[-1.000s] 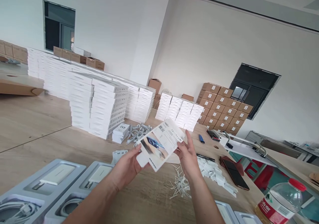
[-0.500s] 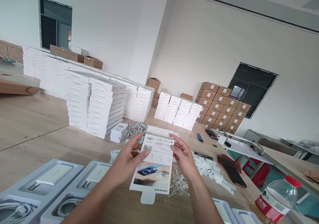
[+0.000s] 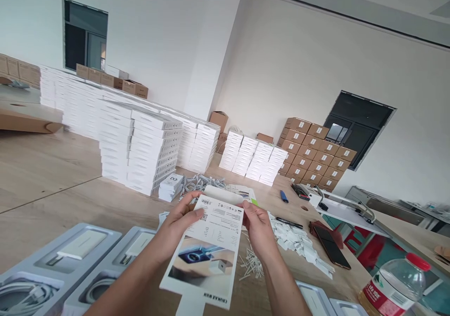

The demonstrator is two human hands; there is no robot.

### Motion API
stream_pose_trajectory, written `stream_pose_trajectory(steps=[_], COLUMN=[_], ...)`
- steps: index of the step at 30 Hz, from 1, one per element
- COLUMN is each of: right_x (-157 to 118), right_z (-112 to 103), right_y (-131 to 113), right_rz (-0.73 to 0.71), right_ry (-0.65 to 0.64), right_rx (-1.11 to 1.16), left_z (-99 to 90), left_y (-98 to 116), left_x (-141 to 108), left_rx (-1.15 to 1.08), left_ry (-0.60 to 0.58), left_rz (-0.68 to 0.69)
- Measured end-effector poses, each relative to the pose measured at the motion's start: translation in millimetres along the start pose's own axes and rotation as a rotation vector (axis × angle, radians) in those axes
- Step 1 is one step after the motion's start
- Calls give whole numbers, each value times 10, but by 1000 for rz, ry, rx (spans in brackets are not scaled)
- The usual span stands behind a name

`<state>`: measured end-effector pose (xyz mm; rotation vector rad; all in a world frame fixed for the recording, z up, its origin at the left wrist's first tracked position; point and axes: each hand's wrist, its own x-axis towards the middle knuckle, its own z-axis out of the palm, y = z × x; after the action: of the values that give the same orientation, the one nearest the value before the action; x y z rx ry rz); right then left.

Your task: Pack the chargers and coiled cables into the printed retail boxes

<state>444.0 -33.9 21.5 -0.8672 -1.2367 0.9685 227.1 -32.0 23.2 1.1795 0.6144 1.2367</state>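
A flat white printed carton (image 3: pixel 207 245) with a device photo, barcode and QR code is held up over the table, an end flap toward me and another at its far end. My left hand (image 3: pixel 181 220) grips its left edge, thumb on the printed face near the QR code. At the upper right corner, my right hand (image 3: pixel 256 222) pinches the carton. Beneath and right of it lie small white sticks (image 3: pixel 251 264) and a pile of white paper pieces (image 3: pixel 295 236). Coiled grey-white cables (image 3: pixel 202 183) are behind it.
Left are trays (image 3: pixel 82 245) holding chargers and cables. Tall stacks of white boxes (image 3: pixel 140 142) stand behind. Brown cartons (image 3: pixel 309 152) are piled farther back. On the right are a phone (image 3: pixel 330 245), a black pen (image 3: pixel 289 222), a blue object (image 3: pixel 284 196) and a red-capped bottle (image 3: pixel 395 283).
The carton has come nearer and lower, with its printed face looking larger. Both hands moved with it, and a printed sheet behind it now shows more. The view has shifted slightly.
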Motion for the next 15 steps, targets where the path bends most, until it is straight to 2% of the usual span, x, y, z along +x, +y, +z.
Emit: stream_pose_trajectory(steps=[3,9,15], right_x=[28,36,31], right_z=[-65,-113,-83], right_y=[7,5,5], right_rz=[8,78,-117], right_ry=[20,-52,-34], right_rx=[34,-2,-121], left_z=[1,18,21], left_y=[42,39,48], left_x=[-19,-28,-11], left_rx=[-22,-10,42], left_ry=[-32,-100,-98], left_rz=[-32,-59,-69])
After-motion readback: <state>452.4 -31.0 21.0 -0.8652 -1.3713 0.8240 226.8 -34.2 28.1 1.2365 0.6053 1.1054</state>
